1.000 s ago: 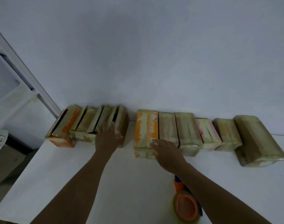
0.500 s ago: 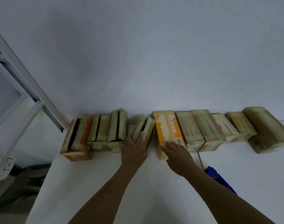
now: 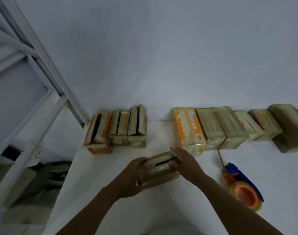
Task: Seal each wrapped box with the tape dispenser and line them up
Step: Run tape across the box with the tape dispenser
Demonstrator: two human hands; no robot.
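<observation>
A wrapped box (image 3: 159,168) with a dark open seam along its top lies crosswise in front of me on the white table (image 3: 161,209). My left hand (image 3: 133,177) grips its left end. My right hand (image 3: 185,162) rests on its right end with the fingers laid over it. Against the wall stand three boxes with open seams (image 3: 117,128) on the left. A row of several wrapped boxes (image 3: 229,126), led by an orange one (image 3: 189,129), stands on the right. The orange and blue tape dispenser (image 3: 243,187) lies at my right forearm.
A gap at the wall separates the two groups of boxes. A white metal frame (image 3: 43,65) rises at the left beyond the table's edge, with grey cloth (image 3: 48,175) on the floor below. The wall closes off the back.
The box that stood in the gap between the two groups has been pulled toward me and turned crosswise. Both hands came back with it. The view shifted, bringing the tape dispenser into sight.
</observation>
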